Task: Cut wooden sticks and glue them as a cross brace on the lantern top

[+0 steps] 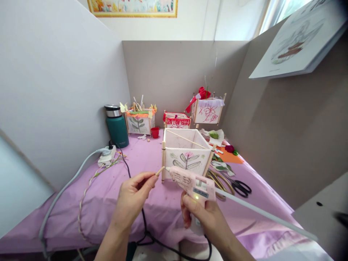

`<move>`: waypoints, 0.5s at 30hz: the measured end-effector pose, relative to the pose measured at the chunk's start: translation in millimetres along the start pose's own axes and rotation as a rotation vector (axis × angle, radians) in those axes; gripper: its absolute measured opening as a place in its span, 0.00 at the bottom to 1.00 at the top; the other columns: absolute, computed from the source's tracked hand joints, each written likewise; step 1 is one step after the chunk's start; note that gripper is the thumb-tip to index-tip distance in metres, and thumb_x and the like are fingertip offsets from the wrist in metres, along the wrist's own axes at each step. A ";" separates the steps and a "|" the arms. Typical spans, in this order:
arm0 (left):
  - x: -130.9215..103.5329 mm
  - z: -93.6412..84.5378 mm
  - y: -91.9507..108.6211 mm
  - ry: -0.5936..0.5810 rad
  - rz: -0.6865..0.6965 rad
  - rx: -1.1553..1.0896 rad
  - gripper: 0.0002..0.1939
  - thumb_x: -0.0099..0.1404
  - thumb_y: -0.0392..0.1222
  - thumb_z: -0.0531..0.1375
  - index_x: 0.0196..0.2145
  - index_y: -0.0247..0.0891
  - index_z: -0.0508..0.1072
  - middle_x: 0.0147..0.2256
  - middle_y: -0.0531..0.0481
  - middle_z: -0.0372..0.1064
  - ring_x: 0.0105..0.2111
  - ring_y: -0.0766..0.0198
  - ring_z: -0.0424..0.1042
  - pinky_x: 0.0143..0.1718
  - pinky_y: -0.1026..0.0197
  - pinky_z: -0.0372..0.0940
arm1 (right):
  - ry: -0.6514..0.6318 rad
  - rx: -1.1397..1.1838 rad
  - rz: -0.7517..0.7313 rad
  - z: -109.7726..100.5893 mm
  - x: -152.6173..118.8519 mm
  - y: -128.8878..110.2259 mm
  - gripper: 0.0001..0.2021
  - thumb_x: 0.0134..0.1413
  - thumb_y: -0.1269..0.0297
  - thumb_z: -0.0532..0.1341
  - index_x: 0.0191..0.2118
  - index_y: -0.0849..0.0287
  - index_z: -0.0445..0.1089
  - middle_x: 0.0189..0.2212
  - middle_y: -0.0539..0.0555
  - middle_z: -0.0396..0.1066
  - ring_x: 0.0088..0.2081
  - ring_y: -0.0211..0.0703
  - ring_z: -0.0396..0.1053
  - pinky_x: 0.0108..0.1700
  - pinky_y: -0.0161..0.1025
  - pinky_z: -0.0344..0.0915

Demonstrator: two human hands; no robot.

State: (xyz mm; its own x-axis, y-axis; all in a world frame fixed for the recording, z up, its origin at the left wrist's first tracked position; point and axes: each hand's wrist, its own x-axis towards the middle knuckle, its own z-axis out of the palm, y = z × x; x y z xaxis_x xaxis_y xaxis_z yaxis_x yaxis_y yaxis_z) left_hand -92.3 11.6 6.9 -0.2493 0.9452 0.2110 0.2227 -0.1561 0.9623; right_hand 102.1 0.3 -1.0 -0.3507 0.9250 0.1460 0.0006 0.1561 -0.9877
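Observation:
Between thumb and fingers, my left hand (138,192) pinches a short wooden stick (160,171). My right hand (199,212) is wrapped round the handle of a pink glue gun (190,182), whose small light glows. The gun's nozzle points left, at or very near the stick's upper end; contact is hard to tell. A long glue stick (266,214) runs out of the gun's back to the right. Just behind both hands stands a white square box (185,159) with wooden corner posts, a plant drawing on its front and a thin stick lying diagonally across its open top.
Decorated boxes (140,124) stand at the back beside a green bottle (117,127) and a red cup (154,132). Scissors (240,187) lie right of the white box. A power strip (107,156) sits left; a black cable (144,221) hangs over the front edge.

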 end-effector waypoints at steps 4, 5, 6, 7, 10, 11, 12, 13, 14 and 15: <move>-0.3 -0.2 0.1 0.002 -0.014 0.001 0.14 0.55 0.51 0.64 0.32 0.37 0.78 0.23 0.54 0.67 0.20 0.71 0.59 0.21 0.69 0.56 | 0.005 0.004 0.011 0.4 0.4 0.1 0.24 0.55 0.47 0.57 0.19 0.61 0.65 0.15 0.51 0.64 0.21 0.37 0.64 0.29 0.35 0.62; -0.3 -0.4 0.6 0.003 -0.018 0.002 0.15 0.55 0.51 0.64 0.32 0.37 0.78 0.22 0.54 0.67 0.20 0.71 0.59 0.21 0.69 0.56 | 0.003 0.011 0.017 0.7 0.6 0.4 0.24 0.55 0.47 0.57 0.19 0.61 0.65 0.15 0.51 0.64 0.21 0.37 0.64 0.28 0.35 0.62; -0.4 -0.5 1.2 0.002 -0.023 0.003 0.15 0.55 0.51 0.64 0.32 0.36 0.78 0.22 0.54 0.66 0.20 0.71 0.59 0.21 0.69 0.56 | 0.001 0.017 0.024 1.1 0.9 0.8 0.23 0.55 0.48 0.57 0.19 0.61 0.65 0.16 0.51 0.64 0.21 0.37 0.64 0.28 0.35 0.62; -0.5 -0.6 1.9 0.001 -0.028 0.005 0.15 0.55 0.52 0.64 0.32 0.36 0.78 0.22 0.54 0.66 0.20 0.71 0.59 0.21 0.69 0.56 | -0.001 0.023 0.029 1.5 1.3 1.3 0.23 0.55 0.48 0.57 0.19 0.62 0.65 0.16 0.51 0.64 0.21 0.36 0.64 0.28 0.35 0.62; -1.1 -0.8 4.0 0.002 -0.040 0.013 0.16 0.55 0.52 0.63 0.32 0.35 0.78 0.21 0.55 0.65 0.20 0.72 0.58 0.20 0.69 0.54 | 0.010 0.036 0.023 2.8 2.7 3.2 0.22 0.55 0.48 0.58 0.20 0.62 0.65 0.16 0.51 0.64 0.20 0.36 0.64 0.27 0.34 0.62; -1.2 -0.8 4.6 0.004 -0.044 0.017 0.17 0.55 0.53 0.63 0.32 0.35 0.78 0.21 0.55 0.64 0.19 0.72 0.57 0.19 0.69 0.53 | 0.013 0.037 0.021 3.1 3.3 3.8 0.22 0.55 0.48 0.58 0.20 0.62 0.65 0.16 0.51 0.64 0.20 0.36 0.64 0.27 0.34 0.62; -1.2 -0.9 5.2 0.004 -0.047 0.020 0.17 0.55 0.53 0.62 0.31 0.35 0.77 0.21 0.55 0.63 0.19 0.72 0.57 0.19 0.69 0.53 | 0.015 0.037 0.020 3.3 3.9 4.3 0.23 0.55 0.48 0.58 0.19 0.62 0.65 0.15 0.51 0.64 0.20 0.36 0.64 0.26 0.34 0.62; -0.9 -0.9 5.4 0.005 -0.047 0.025 0.17 0.55 0.53 0.62 0.31 0.35 0.77 0.21 0.55 0.63 0.18 0.73 0.56 0.19 0.69 0.52 | 0.014 0.037 0.019 3.5 4.6 4.7 0.23 0.55 0.48 0.58 0.19 0.61 0.64 0.15 0.51 0.64 0.20 0.36 0.64 0.26 0.34 0.62; -0.4 -1.0 5.4 0.002 -0.048 0.031 0.17 0.55 0.54 0.62 0.31 0.35 0.77 0.20 0.55 0.62 0.18 0.73 0.56 0.18 0.69 0.52 | 0.009 0.037 0.016 3.6 5.2 4.9 0.22 0.55 0.48 0.58 0.19 0.61 0.64 0.15 0.51 0.64 0.19 0.36 0.64 0.26 0.34 0.62; 0.3 -1.2 4.8 -0.005 -0.047 0.035 0.17 0.56 0.54 0.62 0.31 0.34 0.77 0.20 0.56 0.62 0.18 0.73 0.56 0.18 0.69 0.52 | 0.005 0.036 0.013 3.8 5.9 4.9 0.22 0.55 0.49 0.57 0.19 0.61 0.64 0.15 0.51 0.64 0.20 0.36 0.64 0.26 0.34 0.62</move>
State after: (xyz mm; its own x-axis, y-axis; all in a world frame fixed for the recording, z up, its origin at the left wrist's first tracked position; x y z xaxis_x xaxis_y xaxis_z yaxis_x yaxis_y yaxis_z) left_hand -92.4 10.8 11.8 -0.2554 0.9528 0.1644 0.2432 -0.1012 0.9647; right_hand 96.4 5.2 -5.2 -0.3459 0.9287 0.1334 -0.0284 0.1317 -0.9909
